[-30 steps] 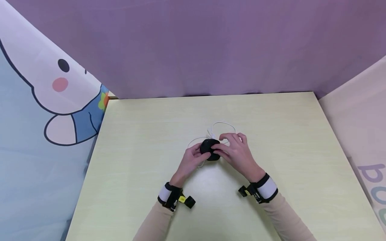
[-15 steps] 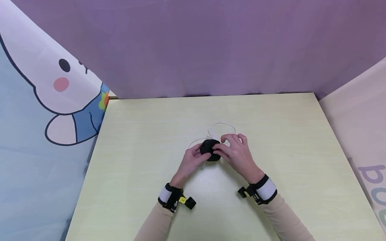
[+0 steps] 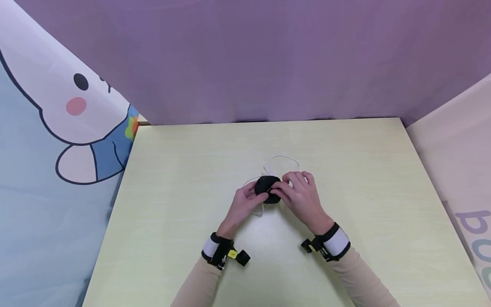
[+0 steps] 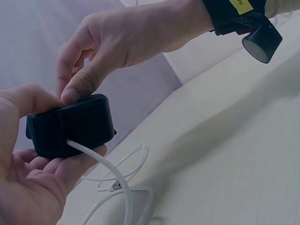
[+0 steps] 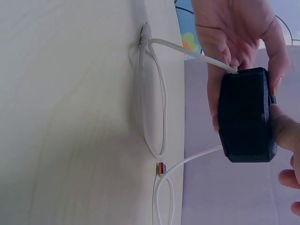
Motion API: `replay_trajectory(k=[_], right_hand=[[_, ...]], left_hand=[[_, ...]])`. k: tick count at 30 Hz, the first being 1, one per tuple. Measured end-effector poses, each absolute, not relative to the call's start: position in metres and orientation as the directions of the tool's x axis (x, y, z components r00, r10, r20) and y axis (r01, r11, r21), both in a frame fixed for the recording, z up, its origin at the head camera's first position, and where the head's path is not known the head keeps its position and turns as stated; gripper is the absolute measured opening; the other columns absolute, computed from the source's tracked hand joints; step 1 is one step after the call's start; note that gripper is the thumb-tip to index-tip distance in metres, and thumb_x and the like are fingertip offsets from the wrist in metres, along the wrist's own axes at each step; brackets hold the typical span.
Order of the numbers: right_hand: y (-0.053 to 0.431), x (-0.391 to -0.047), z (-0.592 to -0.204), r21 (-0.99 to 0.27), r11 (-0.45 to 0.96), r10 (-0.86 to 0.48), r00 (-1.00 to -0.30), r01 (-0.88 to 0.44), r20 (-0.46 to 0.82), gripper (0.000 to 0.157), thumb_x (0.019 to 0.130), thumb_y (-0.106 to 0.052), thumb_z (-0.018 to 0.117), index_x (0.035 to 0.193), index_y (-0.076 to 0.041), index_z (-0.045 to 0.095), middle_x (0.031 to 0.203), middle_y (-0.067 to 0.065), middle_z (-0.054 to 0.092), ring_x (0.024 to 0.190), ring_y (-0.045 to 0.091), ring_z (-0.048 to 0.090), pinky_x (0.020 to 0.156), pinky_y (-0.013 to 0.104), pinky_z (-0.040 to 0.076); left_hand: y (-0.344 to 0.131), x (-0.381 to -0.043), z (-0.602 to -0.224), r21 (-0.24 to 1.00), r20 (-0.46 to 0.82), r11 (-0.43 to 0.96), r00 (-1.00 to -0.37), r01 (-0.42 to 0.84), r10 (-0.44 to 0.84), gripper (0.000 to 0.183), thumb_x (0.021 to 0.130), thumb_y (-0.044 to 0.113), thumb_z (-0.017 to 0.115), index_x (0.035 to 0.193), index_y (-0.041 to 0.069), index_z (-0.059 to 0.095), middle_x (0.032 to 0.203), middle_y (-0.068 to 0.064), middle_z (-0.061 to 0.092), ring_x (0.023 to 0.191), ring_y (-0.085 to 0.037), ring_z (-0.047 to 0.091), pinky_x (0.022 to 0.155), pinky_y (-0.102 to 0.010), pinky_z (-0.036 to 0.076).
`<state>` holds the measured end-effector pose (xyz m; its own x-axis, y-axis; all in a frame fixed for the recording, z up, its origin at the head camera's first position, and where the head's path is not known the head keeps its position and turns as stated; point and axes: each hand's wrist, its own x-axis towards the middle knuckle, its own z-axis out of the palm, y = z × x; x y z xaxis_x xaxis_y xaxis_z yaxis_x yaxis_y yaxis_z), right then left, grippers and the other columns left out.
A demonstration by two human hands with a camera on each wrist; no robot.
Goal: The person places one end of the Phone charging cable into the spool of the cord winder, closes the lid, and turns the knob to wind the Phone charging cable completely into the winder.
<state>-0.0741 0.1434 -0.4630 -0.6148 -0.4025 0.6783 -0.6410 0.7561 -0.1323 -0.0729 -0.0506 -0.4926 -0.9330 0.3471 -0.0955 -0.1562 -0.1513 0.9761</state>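
A black rounded case (image 3: 264, 184) with a white cable (image 4: 115, 169) coming out of two sides is held above the table. My left hand (image 3: 242, 204) grips it from the left, thumb over the upper face and fingers beneath. From the right, my right hand (image 3: 304, 199) pinches at the middle of the upper face with thumb and index finger; what lies under those fingertips is hidden. In the right wrist view the case (image 5: 243, 115) shows its side, and the cable hangs in loops with a USB plug (image 5: 161, 168), orange-red inside.
The pale wooden table (image 3: 184, 170) extends around both hands. Behind it hangs a purple curtain (image 3: 245, 64). A cartoon-printed cloth (image 3: 88, 128) is at the left, a pale pink one (image 3: 456, 162) at the right. Both wrists wear camera straps.
The case has risen and tilted very slightly, and the cable loop below it has shifted a little. Both hands keep nearly the same hold.
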Motion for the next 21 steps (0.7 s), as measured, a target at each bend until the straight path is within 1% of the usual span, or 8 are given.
replay_trajectory(k=[3, 10, 14, 21], right_hand=[[0.142, -0.074, -0.464, -0.128, 0.762, -0.396, -0.614, -0.634, 0.683, 0.019, 0.079, -0.032, 0.072, 0.087, -0.015, 0.070, 0.084, 0.003, 0.055, 0.079, 0.022, 0.051, 0.079, 0.047, 0.040], [0.140, -0.072, -0.465, -0.114, 0.780, -0.388, -0.618, -0.615, 0.684, 0.022, 0.081, -0.033, 0.070, 0.085, -0.012, 0.070, 0.083, 0.004, 0.055, 0.078, 0.023, 0.052, 0.078, 0.047, 0.040], [0.138, -0.072, -0.465, -0.100, 0.791, -0.383, -0.616, -0.604, 0.689, 0.023, 0.082, -0.033, 0.070, 0.084, -0.011, 0.069, 0.081, 0.004, 0.054, 0.075, 0.023, 0.051, 0.077, 0.047, 0.040], [0.132, -0.070, -0.464, -0.079, 0.811, -0.363, -0.605, -0.579, 0.709, 0.022, 0.081, -0.032, 0.071, 0.081, -0.010, 0.069, 0.077, 0.004, 0.053, 0.073, 0.024, 0.051, 0.075, 0.046, 0.041]], left_hand=[[-0.050, -0.073, -0.492, 0.976, -0.094, -0.152, -0.934, -0.154, 0.344, 0.049, 0.088, 0.015, 0.064, 0.133, 0.000, 0.051, 0.115, -0.025, 0.063, 0.098, -0.025, 0.064, 0.083, -0.025, 0.052], [-0.050, -0.074, -0.494, 0.977, -0.084, -0.157, -0.938, -0.144, 0.338, 0.051, 0.089, 0.016, 0.064, 0.135, 0.000, 0.049, 0.117, -0.025, 0.063, 0.102, -0.033, 0.061, 0.083, -0.024, 0.052], [-0.049, -0.074, -0.494, 0.977, -0.084, -0.159, -0.939, -0.144, 0.333, 0.050, 0.089, 0.016, 0.064, 0.134, 0.001, 0.050, 0.117, -0.024, 0.063, 0.103, -0.034, 0.061, 0.084, -0.025, 0.052], [-0.050, -0.074, -0.492, 0.976, -0.077, -0.166, -0.940, -0.138, 0.331, 0.048, 0.089, 0.018, 0.064, 0.133, 0.004, 0.052, 0.116, -0.022, 0.064, 0.103, -0.034, 0.061, 0.087, -0.035, 0.052]])
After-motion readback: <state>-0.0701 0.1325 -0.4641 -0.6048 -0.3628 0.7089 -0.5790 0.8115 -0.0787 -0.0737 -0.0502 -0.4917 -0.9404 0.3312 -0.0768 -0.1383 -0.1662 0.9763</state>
